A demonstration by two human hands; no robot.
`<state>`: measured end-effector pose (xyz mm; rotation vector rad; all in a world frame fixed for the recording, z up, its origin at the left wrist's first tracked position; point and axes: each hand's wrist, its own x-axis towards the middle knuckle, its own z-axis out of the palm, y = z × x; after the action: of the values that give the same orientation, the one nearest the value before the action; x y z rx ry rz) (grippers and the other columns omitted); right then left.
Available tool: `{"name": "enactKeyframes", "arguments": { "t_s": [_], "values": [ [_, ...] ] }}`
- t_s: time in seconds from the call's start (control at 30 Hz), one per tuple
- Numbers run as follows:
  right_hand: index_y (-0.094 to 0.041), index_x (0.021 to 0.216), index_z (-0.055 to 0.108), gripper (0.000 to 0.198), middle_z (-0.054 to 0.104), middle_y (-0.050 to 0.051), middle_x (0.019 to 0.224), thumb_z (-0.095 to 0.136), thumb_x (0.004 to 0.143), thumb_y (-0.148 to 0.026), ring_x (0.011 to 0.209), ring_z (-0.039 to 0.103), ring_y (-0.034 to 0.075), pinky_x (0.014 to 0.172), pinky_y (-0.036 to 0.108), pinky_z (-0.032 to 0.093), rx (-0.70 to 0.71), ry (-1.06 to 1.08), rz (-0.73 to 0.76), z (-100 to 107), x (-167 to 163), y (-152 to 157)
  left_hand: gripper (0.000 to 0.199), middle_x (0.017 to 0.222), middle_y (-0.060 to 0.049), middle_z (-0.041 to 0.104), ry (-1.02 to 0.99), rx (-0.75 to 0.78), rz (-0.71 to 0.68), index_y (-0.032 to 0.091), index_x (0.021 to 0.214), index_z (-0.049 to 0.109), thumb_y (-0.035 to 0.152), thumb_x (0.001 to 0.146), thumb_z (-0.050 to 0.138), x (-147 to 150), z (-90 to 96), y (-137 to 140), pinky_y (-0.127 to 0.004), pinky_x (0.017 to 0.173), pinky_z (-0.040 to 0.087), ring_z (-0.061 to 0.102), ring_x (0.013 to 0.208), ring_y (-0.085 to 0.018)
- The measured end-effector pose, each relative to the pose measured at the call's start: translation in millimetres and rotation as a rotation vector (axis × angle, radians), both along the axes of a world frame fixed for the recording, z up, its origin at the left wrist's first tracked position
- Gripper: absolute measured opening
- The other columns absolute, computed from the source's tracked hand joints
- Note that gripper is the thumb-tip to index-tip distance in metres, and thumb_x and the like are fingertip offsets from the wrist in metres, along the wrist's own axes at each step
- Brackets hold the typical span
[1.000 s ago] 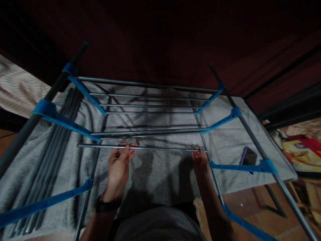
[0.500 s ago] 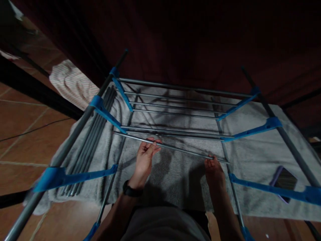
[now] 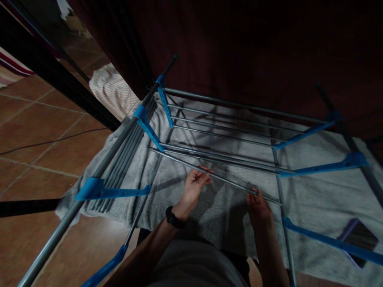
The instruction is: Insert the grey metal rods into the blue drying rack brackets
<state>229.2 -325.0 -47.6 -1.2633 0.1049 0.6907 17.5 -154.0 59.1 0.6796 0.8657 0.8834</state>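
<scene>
My left hand [image 3: 194,185], with a dark band on its wrist, pinches a thin metal rod [image 3: 229,181] near its middle. Closer to the rod's right end, my right hand [image 3: 259,205] grips it with curled fingers. The rod slants down to the right, in front of a rack [image 3: 118,145] of grey tubes joined by blue plastic brackets. Several thin crossbars [image 3: 221,134] span the rack's far part. The rod's left end lies close to a blue bracket [image 3: 151,131]; whether it touches cannot be made out.
A grey blanket [image 3: 236,215] lies beneath the rack. Several loose grey tubes [image 3: 127,153] rest side by side at the left. A phone [image 3: 359,241] lies at the right, partly behind a blue bracket. A dark curtain [image 3: 239,48] hangs behind, and tiled floor [image 3: 38,135] shows at left.
The view has turned left, so the rack appears further right. My left hand sits nearer my right hand along the rod. Both hands still hold it.
</scene>
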Motion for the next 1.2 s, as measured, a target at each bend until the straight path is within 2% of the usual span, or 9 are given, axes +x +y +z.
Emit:
{"name": "enactKeyframes", "arguments": {
  "t_s": [0.2, 0.4, 0.63, 0.73, 1.0, 1.2],
  "values": [
    [-0.026, 0.108, 0.075, 0.034, 0.077, 0.002, 0.115, 0.084, 0.076, -0.034, 0.116, 0.070, 0.019, 0.116, 0.045, 0.051, 0.051, 0.050, 0.035, 7, -15, 13, 0.039, 0.101, -0.007, 0.078, 0.008, -0.012, -0.014, 0.020, 0.097, 0.071, 0.042, 0.072, 0.092, 1, -0.2, -3, -0.032, 0.079, 0.058, 0.072, 0.090, -0.019],
    [-0.025, 0.099, 0.075, 0.032, 0.079, 0.001, 0.104, 0.090, 0.072, -0.033, 0.103, 0.073, 0.017, 0.102, 0.040, 0.059, 0.100, 0.102, -0.002, 20, -28, 26, 0.041, 0.102, -0.008, 0.079, 0.043, -0.010, -0.007, 0.019, 0.099, 0.073, 0.042, 0.070, 0.093, -7, -3.7, 3, -0.033, 0.081, 0.059, 0.073, 0.090, -0.019],
    [-0.025, 0.099, 0.072, 0.035, 0.077, -0.002, 0.097, 0.090, 0.074, -0.040, 0.087, 0.073, 0.015, 0.089, 0.037, 0.063, 0.055, 0.044, -0.099, 29, -15, 26, 0.046, 0.097, -0.005, 0.079, 0.044, -0.031, 0.144, 0.020, 0.094, 0.072, 0.044, 0.064, 0.097, -26, -10.9, 27, -0.028, 0.077, 0.060, 0.073, 0.084, -0.016],
    [-0.026, 0.098, 0.072, 0.032, 0.077, -0.001, 0.098, 0.088, 0.074, -0.039, 0.085, 0.072, 0.015, 0.086, 0.036, 0.062, 0.054, 0.027, -0.121, 32, -11, 25, 0.039, 0.096, -0.004, 0.079, 0.040, -0.035, 0.200, 0.020, 0.090, 0.071, 0.038, 0.066, 0.096, -39, -13.7, 38, -0.026, 0.074, 0.060, 0.074, 0.082, -0.016],
    [-0.029, 0.106, 0.073, 0.039, 0.077, 0.002, 0.108, 0.087, 0.074, -0.044, 0.094, 0.071, 0.020, 0.098, 0.048, 0.059, 0.044, -0.069, -0.058, 26, -6, 22, 0.029, 0.089, 0.000, 0.077, 0.081, -0.012, 0.360, 0.023, 0.094, 0.067, 0.027, 0.074, 0.088, -71, -21.9, 59, -0.026, 0.074, 0.060, 0.074, 0.082, -0.016],
    [-0.031, 0.112, 0.071, 0.041, 0.075, 0.006, 0.121, 0.080, 0.076, -0.047, 0.114, 0.069, 0.025, 0.109, 0.056, 0.052, 0.015, -0.110, -0.034, 16, 2, 16, 0.049, 0.089, -0.002, 0.077, 0.141, 0.013, 0.454, 0.026, 0.115, 0.060, 0.023, 0.073, 0.086, -82, -38.7, 64, -0.028, 0.075, 0.056, 0.075, 0.086, -0.019]
  ]
}}
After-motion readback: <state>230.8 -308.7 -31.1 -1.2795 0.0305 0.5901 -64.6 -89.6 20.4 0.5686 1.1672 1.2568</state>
